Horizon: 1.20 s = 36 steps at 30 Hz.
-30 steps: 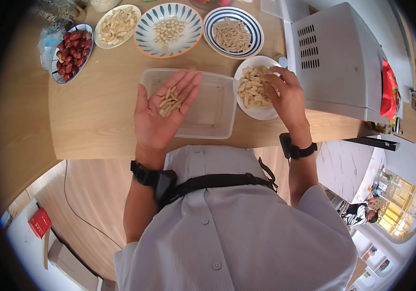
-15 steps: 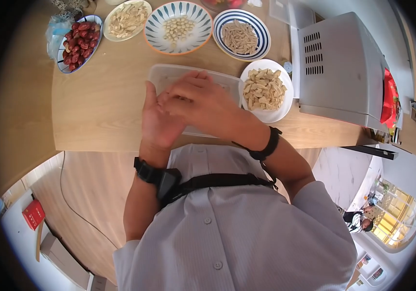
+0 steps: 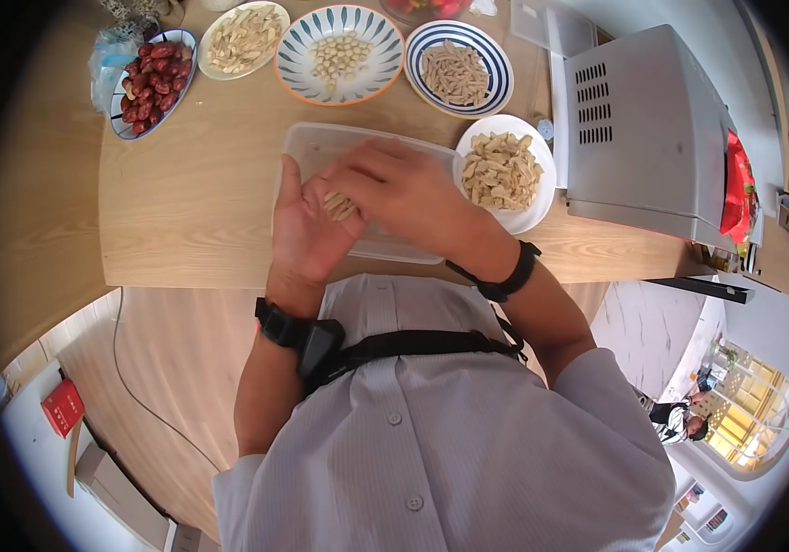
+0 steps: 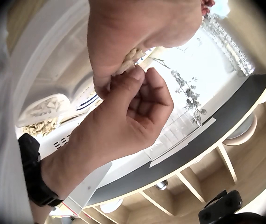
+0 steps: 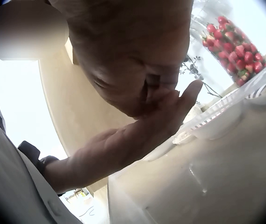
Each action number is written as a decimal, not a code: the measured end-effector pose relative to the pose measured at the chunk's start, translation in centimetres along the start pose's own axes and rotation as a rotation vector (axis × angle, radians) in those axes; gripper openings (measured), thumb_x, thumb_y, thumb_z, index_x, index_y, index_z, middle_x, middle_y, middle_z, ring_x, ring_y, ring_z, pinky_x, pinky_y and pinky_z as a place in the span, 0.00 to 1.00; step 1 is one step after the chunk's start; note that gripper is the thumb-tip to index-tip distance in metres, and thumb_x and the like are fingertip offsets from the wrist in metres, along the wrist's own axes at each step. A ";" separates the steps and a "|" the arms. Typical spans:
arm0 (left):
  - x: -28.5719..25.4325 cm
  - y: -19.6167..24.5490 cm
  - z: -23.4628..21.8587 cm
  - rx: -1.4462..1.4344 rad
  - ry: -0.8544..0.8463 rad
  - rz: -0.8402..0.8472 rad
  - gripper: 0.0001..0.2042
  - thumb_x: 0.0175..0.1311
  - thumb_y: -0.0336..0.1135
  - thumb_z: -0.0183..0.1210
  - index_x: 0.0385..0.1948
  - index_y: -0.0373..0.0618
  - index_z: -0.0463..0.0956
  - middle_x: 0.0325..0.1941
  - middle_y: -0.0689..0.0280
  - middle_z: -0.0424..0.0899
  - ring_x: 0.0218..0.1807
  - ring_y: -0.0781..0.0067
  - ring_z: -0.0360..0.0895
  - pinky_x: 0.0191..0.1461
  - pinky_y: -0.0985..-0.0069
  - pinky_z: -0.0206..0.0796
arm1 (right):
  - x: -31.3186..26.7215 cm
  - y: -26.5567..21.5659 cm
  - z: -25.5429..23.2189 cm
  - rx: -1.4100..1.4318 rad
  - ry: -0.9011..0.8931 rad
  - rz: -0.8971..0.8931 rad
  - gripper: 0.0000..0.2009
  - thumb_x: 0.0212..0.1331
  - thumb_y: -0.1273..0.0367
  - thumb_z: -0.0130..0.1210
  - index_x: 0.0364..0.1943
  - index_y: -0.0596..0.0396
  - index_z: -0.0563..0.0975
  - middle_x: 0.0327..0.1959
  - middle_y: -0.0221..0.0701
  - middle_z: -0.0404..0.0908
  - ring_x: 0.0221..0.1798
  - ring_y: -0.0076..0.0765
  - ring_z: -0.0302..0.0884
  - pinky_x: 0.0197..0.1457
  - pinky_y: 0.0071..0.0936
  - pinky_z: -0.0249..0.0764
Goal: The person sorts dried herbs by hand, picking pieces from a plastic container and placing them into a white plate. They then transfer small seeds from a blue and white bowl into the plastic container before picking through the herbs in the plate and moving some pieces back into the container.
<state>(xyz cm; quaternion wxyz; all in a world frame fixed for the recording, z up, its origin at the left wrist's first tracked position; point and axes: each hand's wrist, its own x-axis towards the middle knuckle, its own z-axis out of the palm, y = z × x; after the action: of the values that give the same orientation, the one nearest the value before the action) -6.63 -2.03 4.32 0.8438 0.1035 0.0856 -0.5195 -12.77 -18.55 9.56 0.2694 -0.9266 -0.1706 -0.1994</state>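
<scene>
The left hand [image 3: 312,225] is palm up over the clear plastic tub [image 3: 293,138], with slim pale pieces [image 3: 339,206] lying in its palm. Fingers of the right hand [image 3: 417,198] bend over that palm and cover part of it. In the left wrist view, the right hand [image 4: 128,109] has curled fingers, its thumb tip against the pale pieces [image 4: 132,59] under the left hand [image 4: 142,23]. Seen from the right wrist, the left hand [image 5: 133,140] reaches beneath the right hand [image 5: 128,51]; the contact between them is partly hidden.
Right of the tub is a white plate [image 3: 549,175] of pale chunks. Behind stand a blue-ringed plate [image 3: 503,87], a leaf-patterned plate [image 3: 291,64], a cream plate [image 3: 206,64] and a dish of red dates [image 3: 151,87]. A grey appliance [image 3: 652,138] stands at the right.
The right hand has moved left from the white plate to above the left palm. Since half a second ago it has shifted slightly, and pieces in the palm show again.
</scene>
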 end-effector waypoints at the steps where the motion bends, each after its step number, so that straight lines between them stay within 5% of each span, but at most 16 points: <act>1: 0.0 0.0 -0.1 0.004 -0.005 -0.003 0.42 0.81 0.68 0.28 0.64 0.30 0.71 0.64 0.54 0.81 0.67 0.61 0.76 0.74 0.62 0.64 | 0.2 -0.1 -0.1 -0.026 -0.023 -0.012 0.13 0.47 0.72 0.63 0.40 0.48 0.83 0.42 0.27 0.82 0.46 0.38 0.83 0.46 0.30 0.82; 4: 0.2 0.0 -1.0 -0.103 -0.227 -0.026 0.43 0.80 0.68 0.27 0.63 0.29 0.72 0.64 0.53 0.80 0.67 0.62 0.76 0.73 0.62 0.64 | 0.6 -0.2 -0.2 -0.082 -0.069 -0.048 0.13 0.45 0.71 0.62 0.38 0.47 0.82 0.39 0.25 0.80 0.44 0.36 0.82 0.45 0.30 0.82; 15: -0.1 0.3 -0.3 -0.004 -0.041 -0.024 0.42 0.81 0.67 0.28 0.65 0.29 0.70 0.64 0.53 0.81 0.67 0.60 0.77 0.73 0.61 0.65 | 0.5 0.2 -0.6 0.069 -0.080 -0.016 0.17 0.44 0.74 0.65 0.43 0.50 0.84 0.42 0.29 0.82 0.44 0.37 0.83 0.44 0.31 0.82; 21: 0.1 0.1 -0.4 -0.106 -0.172 -0.067 0.43 0.81 0.66 0.28 0.71 0.26 0.62 0.74 0.47 0.71 0.75 0.54 0.69 0.80 0.57 0.59 | -0.9 0.3 -1.7 0.369 0.179 0.147 0.11 0.55 0.79 0.65 0.42 0.54 0.87 0.41 0.33 0.86 0.40 0.38 0.85 0.41 0.32 0.81; 28: 0.0 -0.2 2.9 -0.029 -0.072 -0.026 0.44 0.81 0.65 0.32 0.76 0.23 0.49 0.84 0.39 0.47 0.86 0.42 0.42 0.86 0.53 0.46 | -7.7 2.7 -9.1 -0.005 0.297 0.525 0.07 0.60 0.80 0.66 0.41 0.56 0.86 0.37 0.33 0.85 0.33 0.33 0.83 0.35 0.25 0.79; 31: 0.1 -0.4 3.1 -0.034 -0.091 -0.022 0.44 0.81 0.64 0.32 0.77 0.23 0.47 0.85 0.39 0.45 0.86 0.43 0.41 0.86 0.53 0.46 | -11.1 4.4 -11.0 -0.155 0.270 0.662 0.08 0.59 0.80 0.66 0.40 0.57 0.86 0.37 0.34 0.85 0.34 0.37 0.84 0.37 0.28 0.80; 34: 0.3 -0.6 3.1 -0.032 -0.101 -0.013 0.44 0.81 0.64 0.32 0.77 0.23 0.46 0.85 0.39 0.43 0.87 0.43 0.40 0.86 0.53 0.45 | -12.5 6.0 -11.3 -0.271 0.104 0.706 0.08 0.58 0.79 0.66 0.41 0.56 0.86 0.39 0.35 0.85 0.34 0.42 0.84 0.38 0.32 0.81; 36: 0.4 -0.6 3.1 -0.043 -0.090 -0.020 0.44 0.81 0.64 0.33 0.77 0.23 0.46 0.85 0.40 0.42 0.87 0.43 0.40 0.87 0.52 0.45 | -12.2 6.4 -11.0 -0.442 0.084 0.560 0.09 0.58 0.79 0.65 0.42 0.55 0.86 0.40 0.35 0.85 0.36 0.45 0.84 0.40 0.35 0.81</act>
<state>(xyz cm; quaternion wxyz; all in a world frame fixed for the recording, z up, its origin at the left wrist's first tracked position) -6.89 -3.43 7.19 0.8437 0.0610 0.0596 -0.5300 -23.61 -32.47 9.69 0.1135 -0.9643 0.1482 -0.1879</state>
